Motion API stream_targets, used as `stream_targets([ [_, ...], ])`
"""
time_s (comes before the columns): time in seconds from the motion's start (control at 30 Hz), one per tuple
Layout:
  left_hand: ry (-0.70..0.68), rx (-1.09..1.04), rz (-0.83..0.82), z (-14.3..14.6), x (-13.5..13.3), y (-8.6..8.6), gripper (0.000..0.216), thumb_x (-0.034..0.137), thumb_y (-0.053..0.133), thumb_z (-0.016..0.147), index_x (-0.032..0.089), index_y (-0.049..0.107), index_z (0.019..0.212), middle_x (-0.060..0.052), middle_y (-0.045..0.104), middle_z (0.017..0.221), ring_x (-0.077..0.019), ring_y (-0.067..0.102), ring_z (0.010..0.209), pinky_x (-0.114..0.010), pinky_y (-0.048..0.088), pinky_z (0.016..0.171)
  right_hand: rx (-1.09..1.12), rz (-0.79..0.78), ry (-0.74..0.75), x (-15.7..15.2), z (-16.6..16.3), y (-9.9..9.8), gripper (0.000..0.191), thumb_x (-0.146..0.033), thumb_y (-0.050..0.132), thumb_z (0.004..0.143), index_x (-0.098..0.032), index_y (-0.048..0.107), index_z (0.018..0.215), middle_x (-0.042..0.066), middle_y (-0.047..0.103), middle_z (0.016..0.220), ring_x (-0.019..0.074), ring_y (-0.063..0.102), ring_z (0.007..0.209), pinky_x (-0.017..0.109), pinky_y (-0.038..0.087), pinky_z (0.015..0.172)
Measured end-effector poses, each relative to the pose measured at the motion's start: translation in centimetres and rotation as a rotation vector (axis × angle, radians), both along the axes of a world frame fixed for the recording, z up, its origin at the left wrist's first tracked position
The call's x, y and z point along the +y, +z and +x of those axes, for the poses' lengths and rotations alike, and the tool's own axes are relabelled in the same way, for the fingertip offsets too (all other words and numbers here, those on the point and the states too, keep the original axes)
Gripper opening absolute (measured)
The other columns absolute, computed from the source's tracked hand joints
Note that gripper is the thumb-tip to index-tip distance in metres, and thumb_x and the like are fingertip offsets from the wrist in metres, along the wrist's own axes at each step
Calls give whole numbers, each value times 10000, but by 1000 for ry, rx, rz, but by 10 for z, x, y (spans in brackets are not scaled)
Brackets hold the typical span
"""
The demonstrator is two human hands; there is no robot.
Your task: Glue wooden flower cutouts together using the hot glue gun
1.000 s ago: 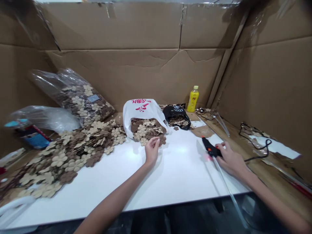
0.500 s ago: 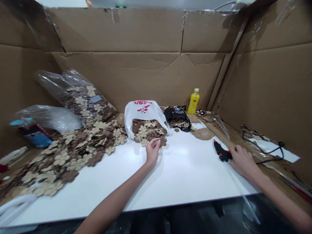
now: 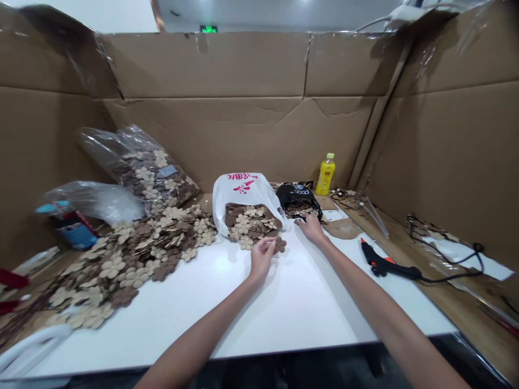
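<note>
Right hand (image 3: 312, 229) has moved from the glue gun (image 3: 385, 265), now right of its fingers, to the black bag (image 3: 292, 195); its grip cannot be told. Left hand (image 3: 260, 260) pinches a brown flower (image 3: 280, 245) between its fingertips.

A: Counts?
B: Two hands, mid-frame: left hand (image 3: 261, 260), right hand (image 3: 311, 227). One glue gun (image 3: 379, 265), right. One yellow bottle (image 3: 325, 176), right of center.
A: Bags?
B: One white bag (image 3: 248, 193), center; one black bag (image 3: 292, 196) beside; one filled clear bag (image 3: 153, 181), left.
A: Flowers?
B: One brown flower (image 3: 280, 245) at left hand; flower pile (image 3: 140, 259), left: overlaps, uncountable.
</note>
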State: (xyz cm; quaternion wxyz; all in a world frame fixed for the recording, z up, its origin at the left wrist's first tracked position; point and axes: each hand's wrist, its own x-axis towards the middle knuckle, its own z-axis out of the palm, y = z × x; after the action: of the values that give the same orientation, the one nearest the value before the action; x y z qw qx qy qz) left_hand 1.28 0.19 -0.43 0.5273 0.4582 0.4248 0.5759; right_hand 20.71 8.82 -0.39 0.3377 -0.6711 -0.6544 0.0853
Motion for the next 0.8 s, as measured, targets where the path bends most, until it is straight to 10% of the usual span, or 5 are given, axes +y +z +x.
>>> stream_targets([
  [0.37,16,4,1,0,5,-6,291,370,680,630,136,624,794,-76,674,743,-171,631,677,-264,480,606,394,23,-26,-10,-15,-17,281,-363,502,729,-112,625,710,70,613,651,182,558,639,284,426,597],
  [0.6,83,4,-3,-2,12,-11,324,403,682,611,146,615,797,-59,661,733,-164,621,690,-269,483,628,1192,-153,253,-66,-31,7,368,-357,738,524,-166,618,815,5,626,649,102,548,512,261,472,562],
  [0.8,91,11,-2,-3,15,-12,306,384,671,626,150,604,812,-51,658,736,-154,616,685,-277,481,658,1307,-212,340,-85,-55,14,400,-353,762,520,-177,592,836,-22,621,580,129,599,530,295,511,606],
])
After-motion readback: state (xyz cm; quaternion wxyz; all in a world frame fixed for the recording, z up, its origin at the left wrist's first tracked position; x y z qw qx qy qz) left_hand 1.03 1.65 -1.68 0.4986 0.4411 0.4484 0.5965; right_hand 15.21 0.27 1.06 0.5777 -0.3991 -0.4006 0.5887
